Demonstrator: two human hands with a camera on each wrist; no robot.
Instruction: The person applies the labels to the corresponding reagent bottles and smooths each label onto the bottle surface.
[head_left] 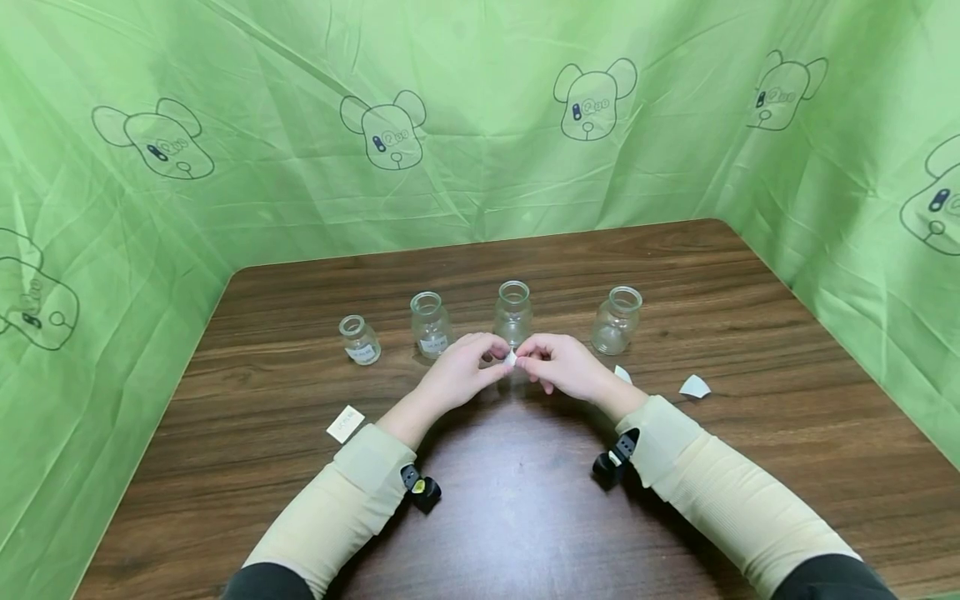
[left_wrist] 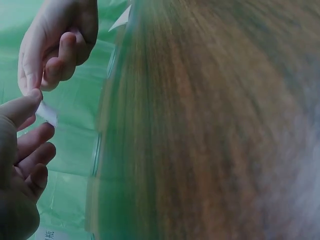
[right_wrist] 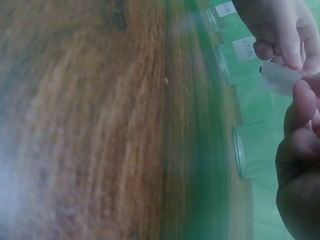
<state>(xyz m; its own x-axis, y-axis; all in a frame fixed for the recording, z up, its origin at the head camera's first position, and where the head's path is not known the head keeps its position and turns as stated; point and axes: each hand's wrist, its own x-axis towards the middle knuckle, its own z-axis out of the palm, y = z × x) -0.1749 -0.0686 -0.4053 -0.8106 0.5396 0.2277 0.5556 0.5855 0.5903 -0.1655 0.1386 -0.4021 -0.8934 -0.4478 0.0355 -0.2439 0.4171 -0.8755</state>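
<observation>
Jars [head_left: 429, 321] stand in a row beyond left hand [head_left: 467, 365] and right hand [head_left: 568, 365]; card [head_left: 346, 424] lies left, scraps [head_left: 695, 387] right, one partly obscured by the right wrist [head_left: 619, 402]. Slip [right_wrist: 279, 79]: small, white; positioned between both hands, fingertips of each clamped on it.

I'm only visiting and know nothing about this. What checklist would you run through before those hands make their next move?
1. White slip secure: ok, pinched between the left grip and right grip.
2. Four glass jars upright: ok, all stand on the table.
3. Labels on the two leftmost jars: ok, both show.
4. Rightmost jar labelled: not ok, no label shows.
5. Writing on the white slip: cannot tell, none is readable.
</observation>
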